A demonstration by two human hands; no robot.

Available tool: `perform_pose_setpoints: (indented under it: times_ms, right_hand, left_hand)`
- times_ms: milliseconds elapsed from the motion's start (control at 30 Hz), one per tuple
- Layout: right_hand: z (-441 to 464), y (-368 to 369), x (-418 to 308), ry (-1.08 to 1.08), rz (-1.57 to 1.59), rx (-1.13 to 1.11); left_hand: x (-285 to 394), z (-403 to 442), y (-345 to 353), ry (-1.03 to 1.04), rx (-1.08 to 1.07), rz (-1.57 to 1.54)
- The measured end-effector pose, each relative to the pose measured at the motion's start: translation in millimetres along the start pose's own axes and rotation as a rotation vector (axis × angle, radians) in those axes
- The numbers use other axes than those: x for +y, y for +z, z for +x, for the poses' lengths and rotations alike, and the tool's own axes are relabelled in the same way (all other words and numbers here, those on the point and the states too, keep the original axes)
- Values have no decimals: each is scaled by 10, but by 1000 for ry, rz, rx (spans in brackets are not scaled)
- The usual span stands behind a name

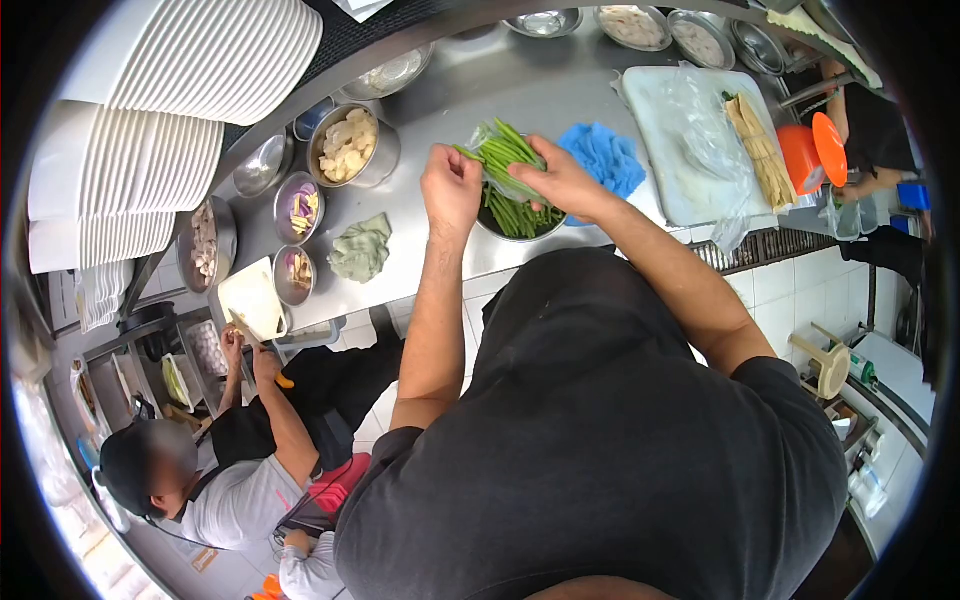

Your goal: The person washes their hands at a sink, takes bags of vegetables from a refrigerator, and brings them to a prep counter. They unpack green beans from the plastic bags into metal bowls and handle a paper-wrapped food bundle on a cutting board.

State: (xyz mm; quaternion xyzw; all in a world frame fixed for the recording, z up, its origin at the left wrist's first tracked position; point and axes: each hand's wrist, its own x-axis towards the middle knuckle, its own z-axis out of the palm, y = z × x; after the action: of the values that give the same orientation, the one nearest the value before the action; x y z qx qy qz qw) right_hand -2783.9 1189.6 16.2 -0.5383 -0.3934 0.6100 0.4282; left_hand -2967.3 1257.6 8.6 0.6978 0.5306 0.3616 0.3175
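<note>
Above a metal bowl of cut green stalks [520, 216], my two hands are raised close together at a bundle of green stalks [500, 150] in a clear plastic bag. My right hand [560, 180] wraps round the bagged bundle from the right. At its left end, my left hand [451, 188] is closed in a pinch; what its fingertips hold is too small to make out. A crumpled blue cloth [603, 158] lies just right of my right hand. To the left of my left hand, a grey-green cloth [360, 248] rests on the steel counter [480, 90].
A white cutting board [655, 150] bears plastic film and tan sheets. Bowls and a pot of pale pieces [348, 146] stand left. White plates [190, 60] are stacked upper left. A co-worker [240, 490] cuts at lower left; another person [880, 130] is at right.
</note>
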Motion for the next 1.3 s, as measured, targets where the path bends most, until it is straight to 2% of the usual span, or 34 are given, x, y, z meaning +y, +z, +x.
perform_pose_setpoints:
  times_ms: [200,300,400,500,600,700,800,900,1000,1100,1200,1300]
  right_hand:
    - [-19,-165,13,115,136,-192]
    - [35,-246,113,-12,18,-192]
    - [110,-303,94,-496,-588,-111]
    - [40,-279,-21,-465,-700,-99]
    - [-62,-196,-52,-452,-1148,-17]
    - [-91,-180,135,-544,-1345,6]
    - [-136,-214,217,-649,-1242,-10]
    - [-175,-249,247,-635,-902,99]
    - [-62,-372,419,-511,-820,274]
    - [-20,-409,518,-339,-792,282]
    - [-14,-397,437,-306,-712,239]
    - [-34,-400,275,-239,-546,188]
  left_hand:
    - [-300,97,67,-15,-70,-24]
    - [-433,157,108,-110,-121,-197]
    - [-553,258,122,-118,-180,-258]
    - [-542,247,118,-171,-237,-397]
    - [-637,195,136,-147,-287,-517]
    - [-651,167,78,-90,-499,-325]
    - [-506,149,-36,-87,-652,-217]
    - [-545,163,-29,-195,-708,-615]
    - [-373,175,-135,-361,-729,-698]
    - [-189,190,28,-316,-690,-315]
    - [-326,223,201,-245,-613,-253]
    - [-429,267,248,-213,-600,-479]
